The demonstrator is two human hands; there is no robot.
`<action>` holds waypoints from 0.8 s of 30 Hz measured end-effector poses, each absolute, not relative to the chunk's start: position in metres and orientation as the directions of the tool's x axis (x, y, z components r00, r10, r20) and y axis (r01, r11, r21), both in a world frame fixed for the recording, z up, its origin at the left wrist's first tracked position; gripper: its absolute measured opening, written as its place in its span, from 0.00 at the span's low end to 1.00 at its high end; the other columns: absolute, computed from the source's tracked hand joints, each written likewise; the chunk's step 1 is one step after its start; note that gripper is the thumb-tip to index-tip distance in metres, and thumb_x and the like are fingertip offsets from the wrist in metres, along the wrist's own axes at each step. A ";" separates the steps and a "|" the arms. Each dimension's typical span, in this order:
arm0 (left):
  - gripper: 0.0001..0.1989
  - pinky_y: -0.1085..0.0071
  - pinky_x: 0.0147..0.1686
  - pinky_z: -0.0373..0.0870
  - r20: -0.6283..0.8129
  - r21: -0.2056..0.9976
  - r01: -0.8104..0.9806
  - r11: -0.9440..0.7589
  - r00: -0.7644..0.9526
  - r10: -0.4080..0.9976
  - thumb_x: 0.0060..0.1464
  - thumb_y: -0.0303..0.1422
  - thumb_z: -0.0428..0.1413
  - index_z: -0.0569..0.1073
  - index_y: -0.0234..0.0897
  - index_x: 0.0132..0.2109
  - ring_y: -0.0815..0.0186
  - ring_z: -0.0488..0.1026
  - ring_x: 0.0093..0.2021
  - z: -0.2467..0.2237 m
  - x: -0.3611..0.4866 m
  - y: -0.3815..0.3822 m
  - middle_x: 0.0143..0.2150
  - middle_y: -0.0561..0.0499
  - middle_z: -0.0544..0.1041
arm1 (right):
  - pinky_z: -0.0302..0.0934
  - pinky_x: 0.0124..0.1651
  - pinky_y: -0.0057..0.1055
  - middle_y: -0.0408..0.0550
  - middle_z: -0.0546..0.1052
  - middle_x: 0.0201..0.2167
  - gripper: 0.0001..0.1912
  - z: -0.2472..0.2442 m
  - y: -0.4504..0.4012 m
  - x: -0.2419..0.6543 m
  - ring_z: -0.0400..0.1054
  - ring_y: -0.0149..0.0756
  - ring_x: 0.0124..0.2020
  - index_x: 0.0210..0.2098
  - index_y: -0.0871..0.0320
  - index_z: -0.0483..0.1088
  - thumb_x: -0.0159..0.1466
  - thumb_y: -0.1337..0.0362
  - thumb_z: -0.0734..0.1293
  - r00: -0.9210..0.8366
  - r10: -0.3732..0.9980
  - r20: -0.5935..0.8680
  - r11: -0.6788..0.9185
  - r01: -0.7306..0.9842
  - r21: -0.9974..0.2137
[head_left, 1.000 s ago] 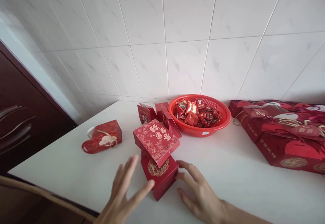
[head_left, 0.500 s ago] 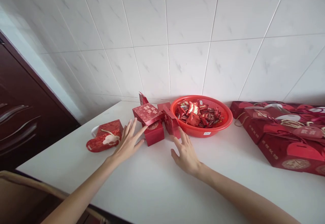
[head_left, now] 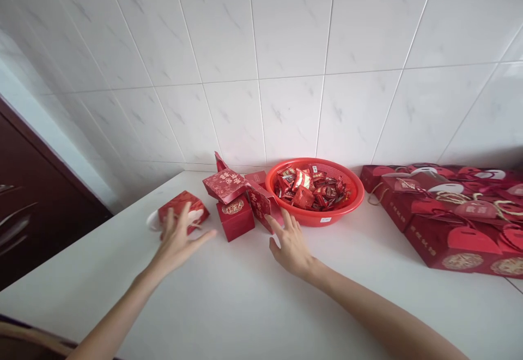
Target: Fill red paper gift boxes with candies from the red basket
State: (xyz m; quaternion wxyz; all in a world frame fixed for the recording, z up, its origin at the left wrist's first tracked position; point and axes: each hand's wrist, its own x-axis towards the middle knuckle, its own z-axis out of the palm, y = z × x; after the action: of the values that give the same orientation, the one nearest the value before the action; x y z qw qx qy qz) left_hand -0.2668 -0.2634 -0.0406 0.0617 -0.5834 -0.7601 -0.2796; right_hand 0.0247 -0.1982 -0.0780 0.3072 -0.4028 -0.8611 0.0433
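Observation:
My left hand (head_left: 176,238) is spread over the near side of a red gift box (head_left: 195,206) at the left, which has a white patch and a string. Its fingers cover part of that box; whether they touch it I cannot tell. To the right of it stands an open red box (head_left: 237,223), with a patterned flap (head_left: 224,185) folded out at its top. My right hand (head_left: 291,244) is open, its fingertips close to an upright red panel (head_left: 259,203) beside that box and to the red plastic basket (head_left: 327,218).
The basket holds several red-wrapped candies (head_left: 304,196). Rows of closed red gift boxes (head_left: 445,240) with cords stand at the right on the white table (head_left: 245,305). Behind runs a tiled wall (head_left: 290,115). A dark red door (head_left: 41,202) is at far left.
My left hand has moved left, from beside the open box to over the string-tied gift box, which looks turned. The right hand stays near the basket. The view has shifted slightly.

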 end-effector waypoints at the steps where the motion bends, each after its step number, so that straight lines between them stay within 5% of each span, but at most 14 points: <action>1: 0.51 0.32 0.59 0.60 0.341 0.392 0.893 0.219 -0.362 0.867 0.51 0.57 0.59 0.49 0.39 0.73 0.28 0.41 0.74 -0.040 -0.257 -0.254 0.75 0.25 0.46 | 0.67 0.54 0.56 0.68 0.63 0.63 0.31 -0.078 -0.197 0.023 0.66 0.59 0.55 0.63 0.58 0.66 0.60 0.73 0.66 -0.482 0.717 0.503 0.676 0.658 -0.333; 5: 0.56 0.30 0.63 0.49 0.244 0.418 0.886 0.199 -0.321 0.915 0.48 0.54 0.62 0.47 0.35 0.74 0.29 0.30 0.74 -0.034 -0.226 -0.214 0.75 0.21 0.35 | 0.67 0.55 0.56 0.65 0.65 0.59 0.29 -0.076 -0.204 0.029 0.65 0.56 0.56 0.61 0.58 0.66 0.60 0.73 0.65 -0.457 0.677 0.577 0.711 0.608 -0.352; 11: 0.55 0.30 0.63 0.52 0.250 0.484 0.860 0.163 -0.315 0.916 0.46 0.50 0.65 0.50 0.33 0.73 0.30 0.38 0.75 -0.021 -0.221 -0.169 0.75 0.23 0.41 | 0.70 0.54 0.51 0.64 0.64 0.61 0.27 -0.077 -0.232 0.072 0.65 0.53 0.59 0.59 0.56 0.67 0.61 0.74 0.63 -0.502 0.589 0.634 0.796 0.497 -0.346; 14: 0.36 0.37 0.64 0.57 0.407 0.493 0.866 0.088 -0.318 0.856 0.51 0.44 0.61 0.65 0.34 0.64 0.34 0.50 0.73 -0.012 -0.210 -0.168 0.73 0.28 0.53 | 0.70 0.56 0.49 0.63 0.63 0.62 0.26 -0.080 -0.240 0.094 0.64 0.50 0.61 0.60 0.55 0.67 0.63 0.74 0.62 -0.537 0.572 0.620 0.818 0.427 -0.385; 17: 0.14 0.55 0.60 0.69 0.605 0.504 0.819 -0.274 -0.109 0.789 0.59 0.42 0.52 0.76 0.37 0.40 0.50 0.72 0.59 0.000 -0.186 -0.180 0.57 0.38 0.75 | 0.67 0.60 0.49 0.61 0.63 0.64 0.24 -0.082 -0.243 0.106 0.62 0.49 0.65 0.58 0.54 0.68 0.64 0.73 0.63 -0.529 0.602 0.598 0.799 0.389 -0.459; 19: 0.16 0.60 0.53 0.73 0.604 0.531 0.696 -0.483 0.089 0.792 0.62 0.42 0.50 0.75 0.38 0.32 0.56 0.77 0.49 0.009 -0.168 -0.190 0.46 0.43 0.80 | 0.66 0.62 0.48 0.60 0.64 0.64 0.22 -0.082 -0.242 0.110 0.62 0.47 0.66 0.56 0.54 0.69 0.63 0.73 0.62 -0.504 0.640 0.580 0.767 0.380 -0.516; 24: 0.07 0.63 0.52 0.71 0.534 0.499 0.590 -0.636 0.369 0.761 0.57 0.36 0.57 0.72 0.38 0.34 0.59 0.77 0.48 0.028 -0.130 -0.202 0.49 0.45 0.79 | 0.67 0.61 0.45 0.60 0.66 0.63 0.19 -0.081 -0.241 0.115 0.65 0.44 0.64 0.53 0.54 0.70 0.64 0.72 0.62 -0.459 0.689 0.560 0.722 0.379 -0.578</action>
State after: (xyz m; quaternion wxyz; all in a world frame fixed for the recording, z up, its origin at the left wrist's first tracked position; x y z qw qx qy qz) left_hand -0.1299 -0.2025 0.0282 -0.1121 -0.8197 -0.4119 -0.3820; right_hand 0.1146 -0.2414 -0.0813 0.4092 -0.3207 -0.8329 0.1897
